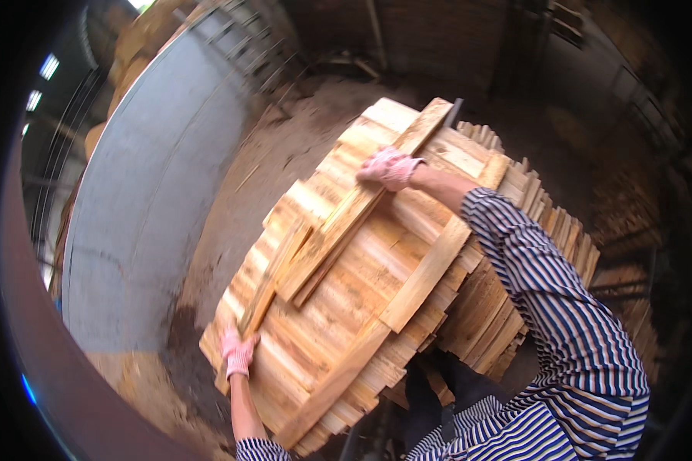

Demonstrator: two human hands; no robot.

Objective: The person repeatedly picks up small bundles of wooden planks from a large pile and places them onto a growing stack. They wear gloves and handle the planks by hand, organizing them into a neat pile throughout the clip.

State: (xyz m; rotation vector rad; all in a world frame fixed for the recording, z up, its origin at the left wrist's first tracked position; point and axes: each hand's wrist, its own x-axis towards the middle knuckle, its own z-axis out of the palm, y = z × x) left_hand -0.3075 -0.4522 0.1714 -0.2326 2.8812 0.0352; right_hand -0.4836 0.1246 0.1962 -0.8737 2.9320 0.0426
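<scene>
A broad stack of pale wooden boards (407,211) lies in front of me, with planks laid across its top. My right hand (390,167), in a pink glove, is closed over a long wooden plank (334,240) that runs slantwise along the far left side of the stack. Lower left, my left hand (238,351), also gloved in pink, grips the near part of a narrower wooden plank (278,269). That plank's far end rests beside the long one. Both sets of fingertips are partly hidden.
Another crosswise plank (427,274) lies along the stack's right side. More stacked boards (488,315) stand lower at the right, near my legs. A grey wall panel (158,196) curves along the left, with a metal rack (246,46) behind it. Dirt floor (284,150) shows between.
</scene>
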